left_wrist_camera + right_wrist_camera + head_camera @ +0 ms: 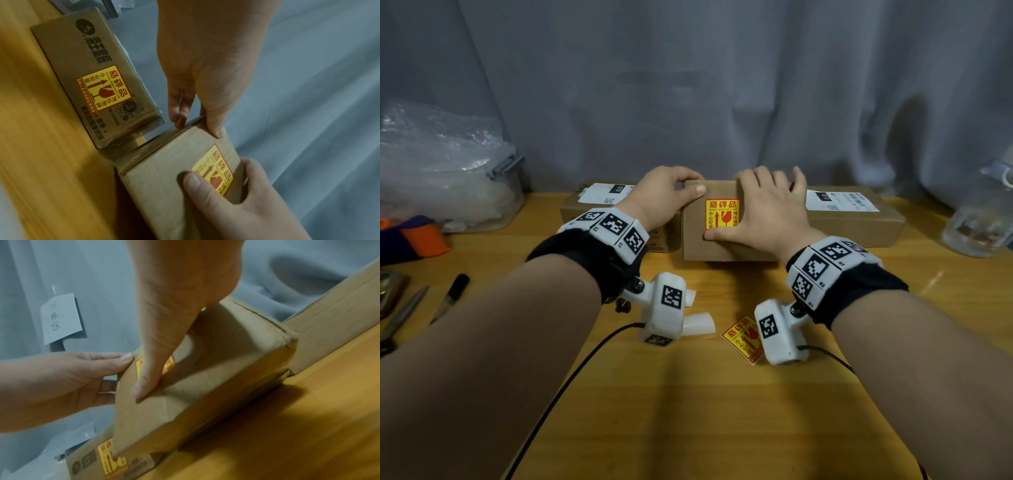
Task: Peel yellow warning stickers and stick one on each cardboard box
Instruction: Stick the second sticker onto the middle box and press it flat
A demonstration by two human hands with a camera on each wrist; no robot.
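A middle cardboard box (726,245) stands on the wooden table, with a yellow warning sticker (722,214) on its top face. My left hand (688,186) grips its far left corner, thumb on top. My right hand (753,205) holds its right part, fingers over the far edge and the thumb pressed at the sticker's lower left corner. In the left wrist view, the left box (68,53) carries its own yellow sticker (106,90) on the front side. A right box (859,222) lies behind my right hand. A spare yellow sticker (741,337) lies on the table under my right wrist.
White backing pieces (698,323) lie near my left wrist. At the far left stands a plastic tub of bubble wrap (448,178), with orange and blue items (414,236), scissors (400,318) and a pen (450,298) in front. A clear jar (979,219) stands far right. A grey curtain hangs behind.
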